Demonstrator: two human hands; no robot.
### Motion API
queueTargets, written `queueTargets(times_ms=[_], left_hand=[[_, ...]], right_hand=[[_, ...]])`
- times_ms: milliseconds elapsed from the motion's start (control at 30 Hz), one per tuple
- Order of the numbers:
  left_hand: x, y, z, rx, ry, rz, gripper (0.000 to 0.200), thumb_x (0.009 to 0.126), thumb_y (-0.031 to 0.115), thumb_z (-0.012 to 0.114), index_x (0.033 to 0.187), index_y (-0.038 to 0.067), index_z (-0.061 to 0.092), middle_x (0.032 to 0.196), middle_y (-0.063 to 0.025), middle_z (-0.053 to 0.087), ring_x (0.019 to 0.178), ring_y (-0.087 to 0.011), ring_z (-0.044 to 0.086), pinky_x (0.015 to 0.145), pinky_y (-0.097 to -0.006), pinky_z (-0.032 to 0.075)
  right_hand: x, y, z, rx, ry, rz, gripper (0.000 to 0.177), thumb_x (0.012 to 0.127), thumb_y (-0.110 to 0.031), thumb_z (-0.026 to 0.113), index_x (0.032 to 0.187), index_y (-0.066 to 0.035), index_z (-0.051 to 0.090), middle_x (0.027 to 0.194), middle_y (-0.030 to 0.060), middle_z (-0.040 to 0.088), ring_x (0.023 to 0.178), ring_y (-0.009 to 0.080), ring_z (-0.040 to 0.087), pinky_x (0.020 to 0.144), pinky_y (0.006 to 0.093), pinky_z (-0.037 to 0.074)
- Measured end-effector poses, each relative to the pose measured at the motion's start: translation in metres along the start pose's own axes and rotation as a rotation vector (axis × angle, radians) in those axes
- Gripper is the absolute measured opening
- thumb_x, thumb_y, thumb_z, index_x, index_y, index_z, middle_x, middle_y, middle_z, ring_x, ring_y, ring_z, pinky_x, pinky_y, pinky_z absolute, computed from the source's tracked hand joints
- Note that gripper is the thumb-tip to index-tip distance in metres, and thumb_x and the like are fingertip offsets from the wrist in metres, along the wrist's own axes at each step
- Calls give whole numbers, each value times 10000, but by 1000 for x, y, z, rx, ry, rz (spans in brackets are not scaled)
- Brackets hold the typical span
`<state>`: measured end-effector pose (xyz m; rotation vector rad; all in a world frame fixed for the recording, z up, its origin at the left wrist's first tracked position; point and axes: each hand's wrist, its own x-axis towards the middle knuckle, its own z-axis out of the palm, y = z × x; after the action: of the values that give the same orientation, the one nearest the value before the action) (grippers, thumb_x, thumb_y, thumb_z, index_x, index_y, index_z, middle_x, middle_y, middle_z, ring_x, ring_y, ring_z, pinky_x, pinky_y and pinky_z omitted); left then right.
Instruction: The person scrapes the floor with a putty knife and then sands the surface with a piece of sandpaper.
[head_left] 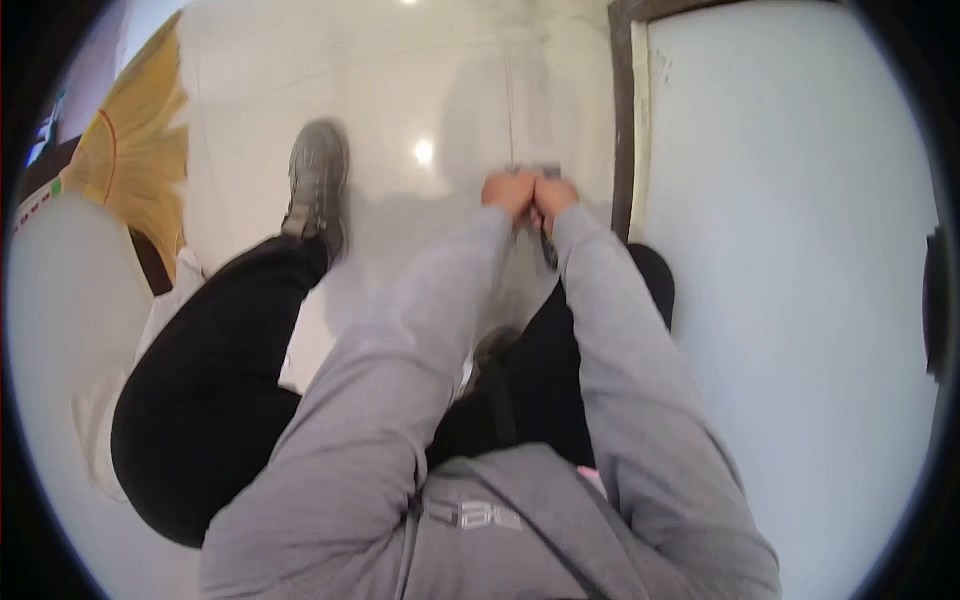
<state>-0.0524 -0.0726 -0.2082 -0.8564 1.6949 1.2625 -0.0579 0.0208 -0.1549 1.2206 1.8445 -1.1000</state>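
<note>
Low over the pale tiled floor (390, 90), my left hand (510, 192) and my right hand (554, 194) are close together, their fingers curled. A small dark object (549, 248) shows below my right hand, and a greyish edge (535, 168) shows just beyond both hands. What the fingers hold is mostly hidden and too small to make out. Grey sleeves cover both arms.
A straw broom (135, 130) is at the upper left. On the right stands a large pale panel (780, 250) with a dark edge (624, 120). My shoe (318, 180) rests on the floor at the left, beside my bent black-clad leg.
</note>
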Motion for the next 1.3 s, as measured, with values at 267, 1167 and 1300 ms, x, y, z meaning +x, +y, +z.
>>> queueTargets(times_ms=[267, 1167, 1300], left_hand=[[-13, 7, -3, 114, -50, 16, 475, 847, 347, 700, 951, -117, 708, 959, -268, 726, 905, -339, 708, 790, -402, 540], [-9, 24, 10, -367, 40, -43, 287, 933, 215, 638, 771, -22, 632, 714, -138, 635, 466, -227, 547, 401, -415, 421], [-16, 57, -1, -215, 22, -19, 445, 904, 344, 630, 778, -80, 673, 778, -221, 690, 550, -287, 651, 496, -438, 498]], right_hand=[[3, 19, 4, 382, -123, 129, 415, 1018, -344, 542, 793, -1, 604, 618, 116, 597, 436, 224, 518, 378, 403, 403], [13, 3, 3, 329, 138, 80, 380, 998, -327, 596, 996, 52, 610, 743, 145, 633, 482, 244, 575, 363, 391, 394], [20, -11, -4, 417, 39, -48, 413, 1008, -340, 574, 988, 72, 588, 665, 141, 622, 471, 240, 574, 356, 392, 391]])
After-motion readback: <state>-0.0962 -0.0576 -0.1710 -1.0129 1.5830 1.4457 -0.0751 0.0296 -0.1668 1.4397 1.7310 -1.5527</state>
